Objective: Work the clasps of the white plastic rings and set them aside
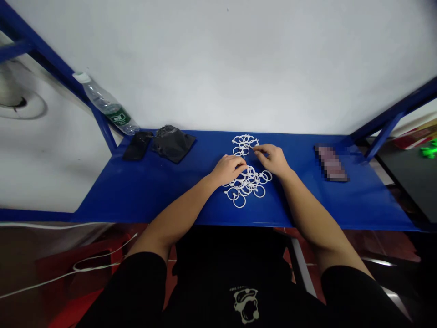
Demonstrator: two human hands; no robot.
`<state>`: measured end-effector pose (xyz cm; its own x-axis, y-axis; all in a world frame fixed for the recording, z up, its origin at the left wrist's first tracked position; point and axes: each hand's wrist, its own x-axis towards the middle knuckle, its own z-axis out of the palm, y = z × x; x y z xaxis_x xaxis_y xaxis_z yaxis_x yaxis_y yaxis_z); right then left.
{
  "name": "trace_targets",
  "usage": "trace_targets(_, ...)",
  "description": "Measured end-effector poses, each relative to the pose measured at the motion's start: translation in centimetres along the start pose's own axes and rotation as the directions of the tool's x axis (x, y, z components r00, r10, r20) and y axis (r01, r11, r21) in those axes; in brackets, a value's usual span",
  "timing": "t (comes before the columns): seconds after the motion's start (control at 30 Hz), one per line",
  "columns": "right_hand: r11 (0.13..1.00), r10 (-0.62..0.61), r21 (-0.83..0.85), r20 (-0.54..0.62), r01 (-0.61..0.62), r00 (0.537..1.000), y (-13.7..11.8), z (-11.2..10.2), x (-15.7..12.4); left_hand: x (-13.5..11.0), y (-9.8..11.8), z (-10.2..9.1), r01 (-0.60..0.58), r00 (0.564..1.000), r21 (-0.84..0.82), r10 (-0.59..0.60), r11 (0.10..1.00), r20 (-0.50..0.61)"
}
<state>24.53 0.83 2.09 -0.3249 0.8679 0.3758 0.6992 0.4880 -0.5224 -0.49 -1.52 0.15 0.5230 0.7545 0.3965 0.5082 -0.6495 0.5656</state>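
Two groups of thin white plastic rings with small knobs lie on the blue tabletop. The nearer, larger pile lies in front of me, and the smaller cluster is farther back. My left hand rests over the upper left edge of the nearer pile, its fingers bent and closed at a white ring; the exact contact is partly hidden. At the right side of the far cluster, my right hand pinches a white ring between thumb and fingertips.
A clear bottle with a green label stands at the back left. Beside it lie a black phone-like object and a black drawstring pouch. A pixelated flat object is at the right. Blue frame posts flank the table.
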Motion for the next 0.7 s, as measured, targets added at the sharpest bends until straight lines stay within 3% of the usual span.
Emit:
trace_targets(0.07, 0.991, 0.079, -0.110, -0.022, -0.081, 0.997, 1.4, 0.0, 0.4, -0.2, 0.5, 0.0, -0.051, 0.997, 0.014, 0.050, 0.999, 0.053)
trace_targets(0.2, 0.962, 0.189, -0.212, 0.060, -0.172, 0.980, 2.6, 0.2, 0.7, -0.4, 1.0, -0.1, -0.125, 0.990, 0.017, 0.123, 0.992, 0.071)
trace_targets(0.4, 0.938, 0.305, -0.199, 0.076, -0.285, 0.949, 2.6, 0.3, 0.8, -0.2, 0.4, 0.0, -0.051, 0.998, 0.073, 0.054, 0.996, -0.029)
trace_targets(0.47, 0.947, 0.303, -0.126, 0.038, -0.297, 0.952, 2.6, 0.2, 0.8, -0.1, 0.2, 0.1, -0.017, 0.997, 0.076, 0.022, 0.997, -0.068)
trace_targets(0.57, 0.963, 0.244, 0.126, -0.032, -0.238, 0.969, 2.0, 0.2, 0.6, -0.1, 0.1, 0.1, 0.044, 0.988, 0.071, -0.033, 0.997, -0.150)
trace_targets(0.7, 0.878, 0.111, 0.470, -0.018, -0.090, 0.994, -0.4, 0.4, -0.1, -0.2, 0.0, 0.0, 0.060, 0.970, 0.029, -0.051, 0.998, -0.236)
